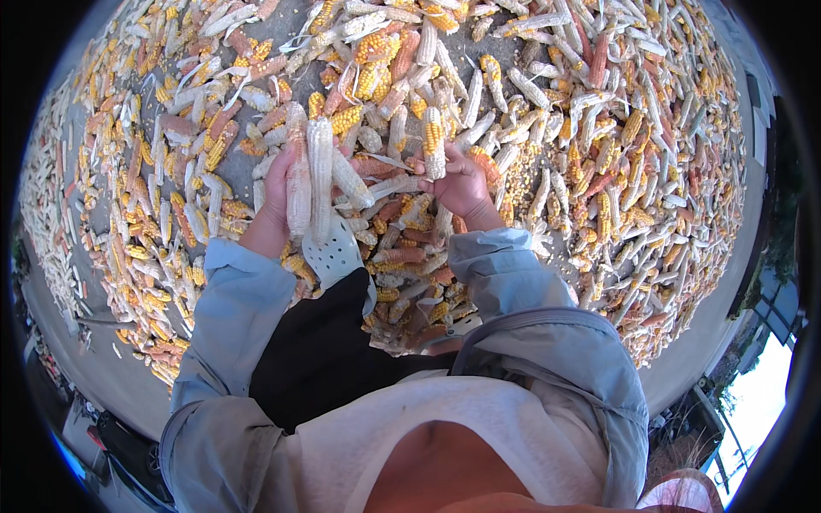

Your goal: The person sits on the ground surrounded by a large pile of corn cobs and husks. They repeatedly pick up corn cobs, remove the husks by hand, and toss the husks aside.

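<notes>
My left hand grips a bundle of shelled corn cobs. In it are a pinkish cob, a long white cob and a shorter white cob tilted to the right. Upright in the fingers of my right hand is a pale cob that keeps a patch of yellow kernels on its upper part. Both hands are over a heap of partly shelled cobs between my feet. My left fingers are partly hidden behind the bundle.
Cobs, some bare and some with yellow kernels, spread widely over the concrete ground. Loose kernels lie right of my right hand. A pale perforated clog is below the left bundle. A dark vehicle stands at the lower left.
</notes>
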Tool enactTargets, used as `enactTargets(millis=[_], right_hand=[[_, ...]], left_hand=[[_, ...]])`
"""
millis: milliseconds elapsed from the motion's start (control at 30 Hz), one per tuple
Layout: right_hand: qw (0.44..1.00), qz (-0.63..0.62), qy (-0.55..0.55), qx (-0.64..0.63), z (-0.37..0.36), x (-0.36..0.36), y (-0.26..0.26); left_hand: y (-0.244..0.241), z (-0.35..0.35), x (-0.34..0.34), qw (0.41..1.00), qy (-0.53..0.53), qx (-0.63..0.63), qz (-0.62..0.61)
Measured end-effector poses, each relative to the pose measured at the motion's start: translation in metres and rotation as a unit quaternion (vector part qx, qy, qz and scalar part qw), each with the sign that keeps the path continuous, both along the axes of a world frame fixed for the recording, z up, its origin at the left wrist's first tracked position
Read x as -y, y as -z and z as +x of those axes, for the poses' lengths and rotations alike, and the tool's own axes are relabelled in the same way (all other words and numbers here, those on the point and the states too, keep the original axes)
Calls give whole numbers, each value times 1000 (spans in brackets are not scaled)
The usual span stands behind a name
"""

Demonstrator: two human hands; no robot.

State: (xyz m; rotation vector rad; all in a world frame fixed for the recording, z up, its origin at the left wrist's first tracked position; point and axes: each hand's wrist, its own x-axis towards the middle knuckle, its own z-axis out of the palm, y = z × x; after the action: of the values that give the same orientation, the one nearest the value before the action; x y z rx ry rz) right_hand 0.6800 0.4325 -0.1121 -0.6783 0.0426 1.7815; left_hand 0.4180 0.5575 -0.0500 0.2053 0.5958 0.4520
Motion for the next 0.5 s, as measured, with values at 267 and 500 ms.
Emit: enactTargets(millis=[267,500], right_hand=[[997,-48,51,26,7,-18,-17],[985,-1,2,175,2,-1,-55]], left_hand=[[-8,19,-6,999,33,-8,11],[-6,25,-1,999,28,-18,-6]])
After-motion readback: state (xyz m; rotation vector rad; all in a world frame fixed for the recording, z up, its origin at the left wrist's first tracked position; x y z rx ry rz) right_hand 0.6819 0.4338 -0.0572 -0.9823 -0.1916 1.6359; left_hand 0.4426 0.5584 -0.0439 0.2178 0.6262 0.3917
